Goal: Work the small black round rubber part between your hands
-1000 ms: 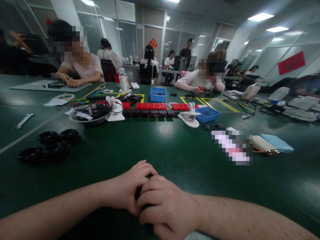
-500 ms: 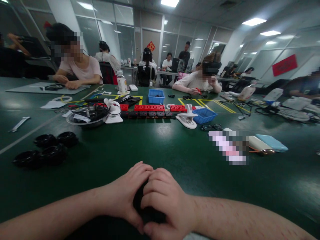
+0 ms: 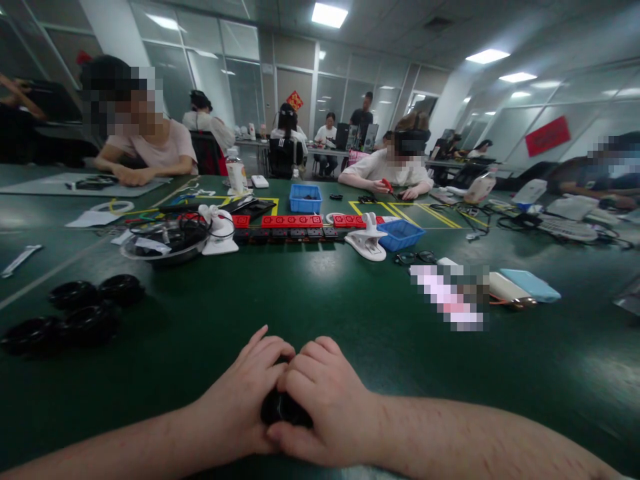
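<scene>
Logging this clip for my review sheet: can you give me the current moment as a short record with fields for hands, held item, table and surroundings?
hands: left hand and right hand pressed together at the near table edge
held item: small black part, mostly hidden, fingers of both hands closed around it
surface: green table
to the left: four black round parts, a wrench
mid-table: metal bowl with cables, red power strips, blue baskets, glasses
far side: other people seated at work

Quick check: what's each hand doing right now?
Left hand: closed around a small black round object.
Right hand: closed on the same object.
</scene>
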The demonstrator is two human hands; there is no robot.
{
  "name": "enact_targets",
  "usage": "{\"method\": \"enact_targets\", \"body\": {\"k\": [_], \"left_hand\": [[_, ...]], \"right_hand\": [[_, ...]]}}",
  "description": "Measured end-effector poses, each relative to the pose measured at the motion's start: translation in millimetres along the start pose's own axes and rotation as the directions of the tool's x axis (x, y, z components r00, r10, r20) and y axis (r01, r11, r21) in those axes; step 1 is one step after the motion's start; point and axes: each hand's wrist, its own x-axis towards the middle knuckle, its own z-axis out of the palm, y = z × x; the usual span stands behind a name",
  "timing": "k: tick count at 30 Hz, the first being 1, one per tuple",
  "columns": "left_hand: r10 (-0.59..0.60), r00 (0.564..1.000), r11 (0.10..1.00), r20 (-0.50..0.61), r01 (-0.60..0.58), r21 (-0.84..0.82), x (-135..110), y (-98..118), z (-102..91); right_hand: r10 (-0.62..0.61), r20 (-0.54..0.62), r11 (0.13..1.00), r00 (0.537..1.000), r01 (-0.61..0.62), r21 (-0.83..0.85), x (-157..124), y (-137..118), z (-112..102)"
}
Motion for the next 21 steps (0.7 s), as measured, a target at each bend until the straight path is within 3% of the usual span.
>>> {"method": "enact_targets", "body": {"k": [4,7,13,16,18,21], "left_hand": [[0.108,0.987,0.991,0.118,-0.098,-0.086,10.0,-6.3,-11.0],[0.129,0.973,0.987,0.191,-0.108,-0.117,13.0,-8.4,-16.3],[0.106,0.963,0.992,0.248,-0.084,-0.097,9.9,-8.9,-19.4],[0.113,0.959,0.992,0.261,-0.093,-0.089,6.8,-10.2,-18.4],[0.099,0.966,0.994,0.239,-0.085,-0.066,4.0,-8.7,-15.6],[0.007,0.992,1.0,0.127,-0.009,0.012,0.2,-1.3,-9.2]], "right_hand": [[-0.154,0.051,0.982,0.987,0.147,0.116,1.6,1.8,-1.0],[-0.288,0.048,0.942,0.957,0.273,0.195,2.3,4.6,1.8],[-0.341,0.001,0.913,0.94,0.331,0.24,3.5,6.2,4.6],[-0.272,-0.118,0.924,0.955,0.293,0.244,3.3,3.1,0.9],[-0.158,-0.172,0.955,0.972,0.195,0.224,2.4,1.3,-1.6],[0.008,-0.151,0.988,0.989,0.016,0.154,0.6,0.9,-2.0]]}}
